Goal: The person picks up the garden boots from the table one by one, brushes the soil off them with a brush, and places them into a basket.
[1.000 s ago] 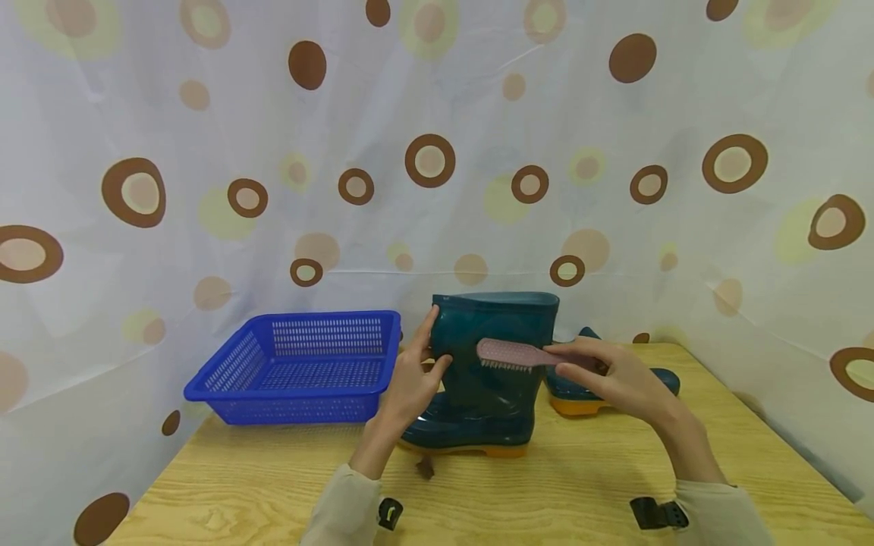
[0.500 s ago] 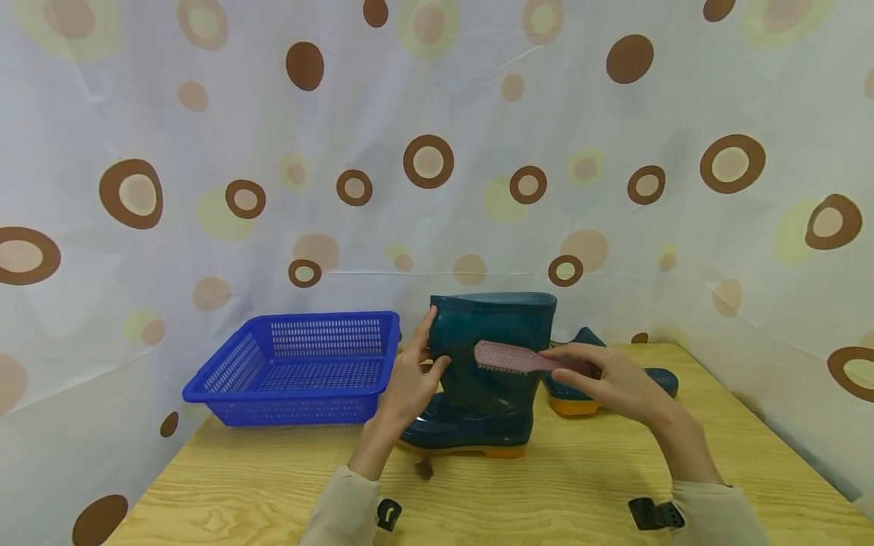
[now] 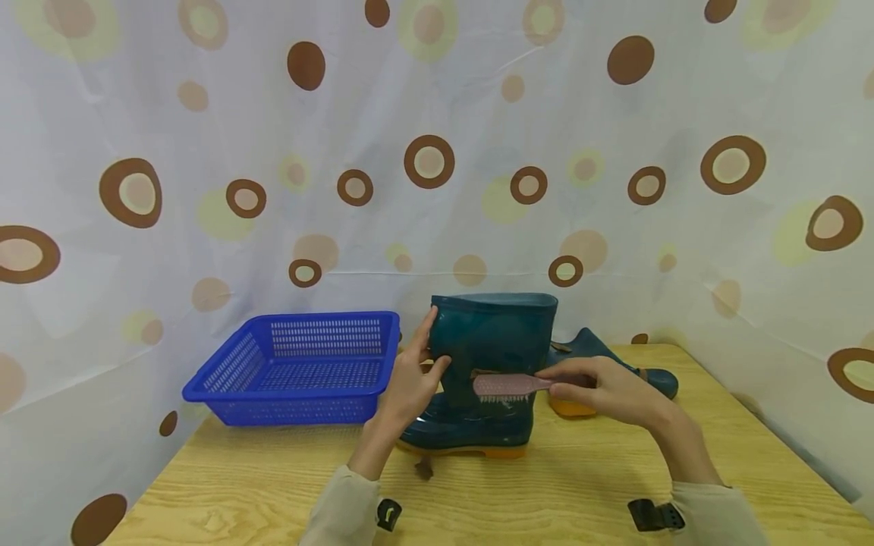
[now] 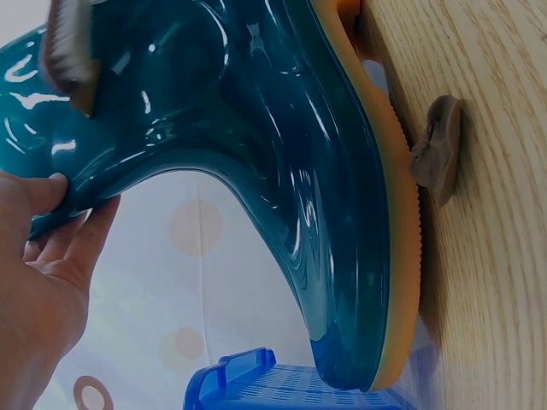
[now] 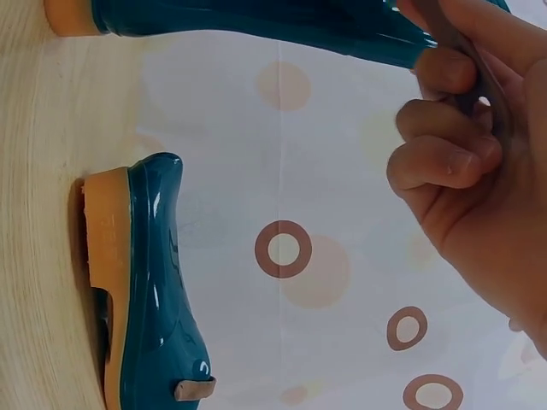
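Note:
A dark green rubber boot (image 3: 492, 334) with an orange sole stands upright on the table, its toe to the left. My left hand (image 3: 412, 379) grips the shaft's left edge, with the thumb on the near side and fingers behind. In my right hand (image 3: 608, 390) is the handle of a pink brush (image 3: 498, 385), its bristles downward against the lower shaft. A thin brown scrap (image 4: 84, 90) shows at the brush head's end. Another brown, soft-looking piece (image 4: 440, 149) lies on the table beside the sole. The right wrist view shows curled fingers (image 5: 440, 166) around the handle.
A blue perforated plastic basket (image 3: 293, 406) stands at the left of the wooden table (image 3: 580, 485). Behind my right hand is a second green shoe or boot (image 5: 158, 299) with an orange sole and a brown strip (image 5: 195, 389) on it. A spotted curtain (image 3: 437, 91) hangs behind.
My right hand has brought the brush down the shaft, and a brown scrap now shows by its head. The left hand and boot have stayed in place.

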`<state>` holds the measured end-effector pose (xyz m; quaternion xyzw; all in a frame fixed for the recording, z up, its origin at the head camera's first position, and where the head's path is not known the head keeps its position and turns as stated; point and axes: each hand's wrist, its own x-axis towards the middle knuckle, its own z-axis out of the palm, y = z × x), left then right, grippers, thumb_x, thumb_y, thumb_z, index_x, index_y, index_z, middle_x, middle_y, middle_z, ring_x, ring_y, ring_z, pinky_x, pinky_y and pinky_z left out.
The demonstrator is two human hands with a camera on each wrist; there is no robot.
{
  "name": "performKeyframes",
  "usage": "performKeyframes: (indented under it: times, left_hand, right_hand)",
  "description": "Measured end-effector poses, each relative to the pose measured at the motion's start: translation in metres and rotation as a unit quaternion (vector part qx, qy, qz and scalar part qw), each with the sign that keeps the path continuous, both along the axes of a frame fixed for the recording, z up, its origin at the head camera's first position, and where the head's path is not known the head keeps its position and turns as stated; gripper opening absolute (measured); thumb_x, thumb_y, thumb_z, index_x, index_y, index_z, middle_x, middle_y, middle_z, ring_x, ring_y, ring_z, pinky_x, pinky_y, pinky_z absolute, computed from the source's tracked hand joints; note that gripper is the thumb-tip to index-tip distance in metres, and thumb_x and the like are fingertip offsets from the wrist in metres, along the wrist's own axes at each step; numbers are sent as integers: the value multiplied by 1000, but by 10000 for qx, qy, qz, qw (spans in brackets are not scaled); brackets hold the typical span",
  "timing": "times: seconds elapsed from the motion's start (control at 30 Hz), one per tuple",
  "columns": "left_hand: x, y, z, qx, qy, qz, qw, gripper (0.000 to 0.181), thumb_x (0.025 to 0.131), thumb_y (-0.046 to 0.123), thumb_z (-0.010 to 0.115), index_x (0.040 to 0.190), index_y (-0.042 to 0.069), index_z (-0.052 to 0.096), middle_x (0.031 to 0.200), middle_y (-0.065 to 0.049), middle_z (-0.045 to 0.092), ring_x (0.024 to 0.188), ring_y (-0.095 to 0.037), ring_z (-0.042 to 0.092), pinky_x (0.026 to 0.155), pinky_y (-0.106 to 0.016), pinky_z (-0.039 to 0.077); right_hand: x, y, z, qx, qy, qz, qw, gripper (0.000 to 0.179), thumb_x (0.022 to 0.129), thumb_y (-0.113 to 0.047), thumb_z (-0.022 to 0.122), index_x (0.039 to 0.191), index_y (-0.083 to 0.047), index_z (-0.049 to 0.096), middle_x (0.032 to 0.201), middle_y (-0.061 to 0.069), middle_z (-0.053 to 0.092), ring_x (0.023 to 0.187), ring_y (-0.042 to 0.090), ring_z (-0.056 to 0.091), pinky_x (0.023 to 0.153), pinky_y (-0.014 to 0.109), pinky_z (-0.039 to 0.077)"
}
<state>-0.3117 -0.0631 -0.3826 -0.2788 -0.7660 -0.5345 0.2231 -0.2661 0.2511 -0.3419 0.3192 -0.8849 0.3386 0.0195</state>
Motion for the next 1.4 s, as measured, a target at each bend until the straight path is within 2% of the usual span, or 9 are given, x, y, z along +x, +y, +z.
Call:
performKeyframes:
  times: [0.17,0.33,0.43,0.57,0.7,0.97,1.1,1.23,1.4]
  left_hand:
    - [6,2,5,-53,-34,46,10000,78,94,-4,61,159,18,23,75,-22,39,60,-17,41,89,-48,58]
    - [27,2,20,-30,-31,-4,10000,74,94,-8,59,157,9,25,68,-15,33,58,-14,37,90,-48,58]
    - [31,2,23,-25,-43,-26,10000,73,94,-8,59,157,8,26,68,-14,32,58,-13,37,90,-47,58]
    - [18,2,13,-66,-75,-5,9999,76,94,-7,59,158,12,23,72,-22,37,60,-16,41,91,-48,57]
    - [4,1,1,-55,-101,18,9999,78,95,-3,60,159,20,21,73,-18,37,60,-16,41,91,-46,57]
    - [0,-2,-3,-135,7,-51,9999,78,98,7,61,158,35,19,73,-7,33,60,-13,38,93,-41,58]
    - [-1,-3,-3,-357,211,6,9991,78,99,11,59,159,36,15,102,-17,59,81,-21,64,93,-44,57]
    - [-1,-4,-3,-567,222,49,9981,79,100,14,58,159,36,11,140,-19,52,110,-32,68,93,-45,57]
    - [1,-5,-4,-1146,-111,276,9930,90,98,22,63,157,44,-1,145,-21,51,110,-31,69,87,-42,60]
  right_hand:
    - [5,2,3,-354,380,-266,9983,31,101,-27,57,131,-21,64,108,0,68,76,9,60,63,26,52]
    - [5,2,4,-611,521,-234,9965,31,102,-22,57,132,-22,63,90,-1,63,64,17,52,53,28,45]
    - [4,2,3,-685,802,-266,9941,31,102,-20,56,133,-19,63,99,-2,65,70,11,55,58,26,48]
    - [3,2,0,-730,1153,-390,9899,31,101,-17,57,132,-17,63,107,-2,67,75,7,58,63,24,51]
    - [1,1,-2,-614,1232,-436,9895,30,101,-19,58,130,-20,65,101,-4,68,71,8,56,60,23,49]
    - [1,-1,0,29,557,-483,9973,32,101,-32,58,131,-21,64,117,1,69,86,2,61,71,24,54]
    - [3,0,5,27,515,-432,9977,33,101,-31,57,131,-19,64,119,1,69,92,3,63,75,24,56]
    - [4,2,7,-209,762,-457,9958,32,102,-26,57,132,-19,64,115,0,69,88,3,62,72,23,55]
    - [3,4,4,-400,1075,-622,9915,32,101,-23,57,132,-18,63,109,-1,68,84,3,60,70,23,53]
